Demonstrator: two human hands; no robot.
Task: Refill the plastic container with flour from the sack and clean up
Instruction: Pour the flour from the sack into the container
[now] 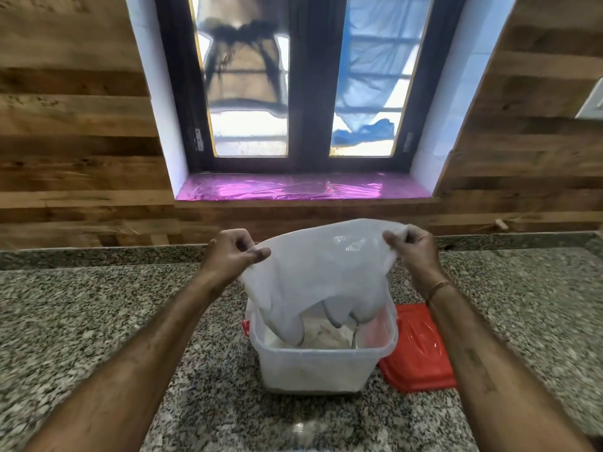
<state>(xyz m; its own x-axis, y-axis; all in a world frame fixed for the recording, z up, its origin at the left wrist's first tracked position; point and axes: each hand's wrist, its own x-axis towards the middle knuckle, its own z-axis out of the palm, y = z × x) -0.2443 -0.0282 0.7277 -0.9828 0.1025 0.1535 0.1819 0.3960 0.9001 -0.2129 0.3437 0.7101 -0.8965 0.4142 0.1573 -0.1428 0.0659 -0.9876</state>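
Note:
A translucent white plastic sack (319, 275) hangs upside down over the clear plastic container (313, 367), its mouth drooping inside the rim. My left hand (233, 252) pinches the sack's upper left corner. At the upper right corner my right hand (409, 247) pinches it as well. The sack looks limp and nearly flat. White flour (321, 336) lies heaped inside the container, and something thin and metallic pokes up from it near the right wall. The container stands on the speckled granite counter (98, 321).
A red lid (419, 347) lies flat on the counter just right of the container. A wood-panelled wall (71, 125) and a window with a pink-lined sill (303, 189) rise behind the counter. A white switch plate (592, 102) is on the right wall.

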